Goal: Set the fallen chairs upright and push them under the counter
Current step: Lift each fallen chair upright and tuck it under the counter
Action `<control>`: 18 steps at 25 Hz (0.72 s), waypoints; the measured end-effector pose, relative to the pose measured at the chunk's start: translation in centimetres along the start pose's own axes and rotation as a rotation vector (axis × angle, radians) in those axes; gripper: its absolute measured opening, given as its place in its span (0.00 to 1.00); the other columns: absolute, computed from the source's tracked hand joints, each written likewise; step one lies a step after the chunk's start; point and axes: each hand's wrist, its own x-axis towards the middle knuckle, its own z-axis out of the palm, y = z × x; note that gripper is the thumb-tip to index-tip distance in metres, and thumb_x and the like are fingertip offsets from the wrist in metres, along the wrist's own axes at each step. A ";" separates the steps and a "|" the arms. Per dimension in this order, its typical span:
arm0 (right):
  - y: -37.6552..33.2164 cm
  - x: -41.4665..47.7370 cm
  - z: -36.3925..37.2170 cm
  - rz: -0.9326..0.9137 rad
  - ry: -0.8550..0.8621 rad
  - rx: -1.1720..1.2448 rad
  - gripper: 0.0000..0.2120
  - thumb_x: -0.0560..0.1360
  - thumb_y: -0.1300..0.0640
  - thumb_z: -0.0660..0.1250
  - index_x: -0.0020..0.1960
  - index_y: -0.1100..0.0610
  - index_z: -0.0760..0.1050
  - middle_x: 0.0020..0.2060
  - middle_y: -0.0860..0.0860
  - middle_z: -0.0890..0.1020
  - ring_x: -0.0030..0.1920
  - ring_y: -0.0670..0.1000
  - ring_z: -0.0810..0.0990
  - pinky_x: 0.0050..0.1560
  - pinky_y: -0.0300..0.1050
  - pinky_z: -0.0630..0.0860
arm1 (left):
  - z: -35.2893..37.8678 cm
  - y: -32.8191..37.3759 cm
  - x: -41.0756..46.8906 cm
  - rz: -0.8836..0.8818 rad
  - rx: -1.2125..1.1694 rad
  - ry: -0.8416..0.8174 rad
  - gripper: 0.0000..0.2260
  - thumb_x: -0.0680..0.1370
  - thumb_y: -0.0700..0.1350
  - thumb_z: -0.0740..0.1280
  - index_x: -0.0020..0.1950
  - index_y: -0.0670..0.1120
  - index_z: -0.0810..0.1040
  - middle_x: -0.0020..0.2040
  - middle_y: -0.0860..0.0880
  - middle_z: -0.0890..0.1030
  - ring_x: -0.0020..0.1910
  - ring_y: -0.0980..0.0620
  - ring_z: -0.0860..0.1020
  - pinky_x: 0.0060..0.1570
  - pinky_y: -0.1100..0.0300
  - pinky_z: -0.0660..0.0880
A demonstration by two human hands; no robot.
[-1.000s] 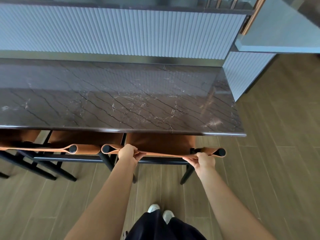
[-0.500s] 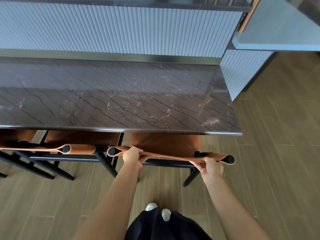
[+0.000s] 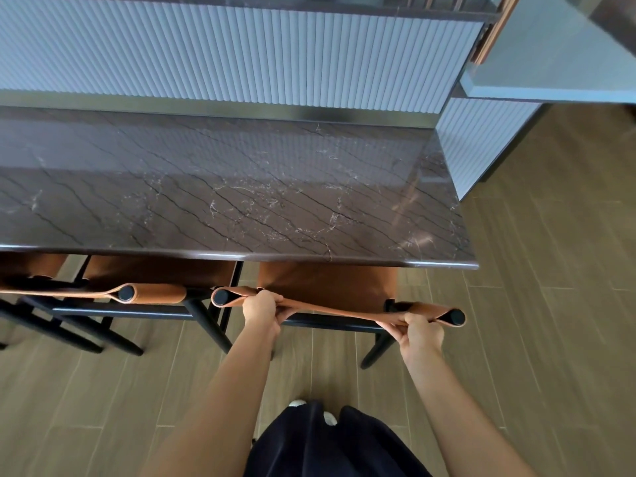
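Note:
A brown leather chair (image 3: 327, 284) with a black frame stands upright at the right end of the dark marble counter (image 3: 220, 194), its seat partly under the counter edge. My left hand (image 3: 260, 309) grips the leather backrest strap near its left post. My right hand (image 3: 418, 330) grips the same strap near its right post. A second upright chair (image 3: 151, 292) of the same kind stands to the left, tucked under the counter, and part of a third chair (image 3: 27, 270) shows at the far left edge.
Behind the counter rises a ribbed pale panel (image 3: 241, 53). A ribbed cabinet end (image 3: 481, 139) stands at the right. Wood-look floor (image 3: 550, 304) stretches right of the chair and behind me. My feet are below, close behind the chair.
The chair in my hands has shifted to the right along the counter, widening the gap to the middle chair. Both hands kept their grip on the backrest strap.

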 end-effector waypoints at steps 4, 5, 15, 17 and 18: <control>-0.3 0.5 -0.7 -0.002 -0.010 0.017 0.12 0.73 0.78 0.59 0.49 0.64 0.71 0.46 0.63 0.78 0.44 0.62 0.81 0.42 0.58 0.81 | 0.3 -0.6 -0.5 0.005 -0.002 -0.009 0.08 0.76 0.28 0.60 0.46 0.40 0.70 0.47 0.40 0.76 0.45 0.40 0.79 0.34 0.51 0.79; -0.5 0.8 -0.5 -0.002 -0.012 0.035 0.12 0.73 0.79 0.58 0.49 0.65 0.71 0.46 0.63 0.78 0.45 0.62 0.81 0.45 0.60 0.80 | 0.5 -0.6 -0.4 0.009 -0.017 -0.008 0.09 0.76 0.27 0.60 0.46 0.40 0.70 0.47 0.40 0.76 0.45 0.40 0.79 0.37 0.50 0.79; -3.7 3.7 0.8 -0.003 0.015 0.005 0.11 0.76 0.76 0.59 0.46 0.61 0.70 0.47 0.61 0.79 0.49 0.61 0.82 0.50 0.60 0.80 | 3.8 -1.5 -1.4 0.060 -0.105 -0.029 0.08 0.76 0.27 0.59 0.46 0.38 0.69 0.51 0.38 0.74 0.50 0.39 0.77 0.45 0.48 0.79; -3.9 4.1 0.7 -0.005 -0.001 -0.008 0.11 0.76 0.76 0.59 0.46 0.61 0.70 0.47 0.61 0.79 0.48 0.61 0.82 0.49 0.58 0.80 | 4.4 -1.6 -1.3 0.068 -0.097 -0.018 0.08 0.76 0.27 0.59 0.44 0.39 0.68 0.49 0.39 0.74 0.49 0.40 0.77 0.44 0.48 0.78; -3.8 4.0 0.7 -0.012 -0.007 -0.018 0.10 0.76 0.76 0.59 0.45 0.62 0.70 0.47 0.61 0.79 0.48 0.61 0.82 0.48 0.57 0.80 | 4.3 -1.7 -1.3 0.072 -0.102 -0.020 0.08 0.76 0.27 0.58 0.44 0.39 0.68 0.49 0.39 0.74 0.50 0.39 0.77 0.44 0.48 0.78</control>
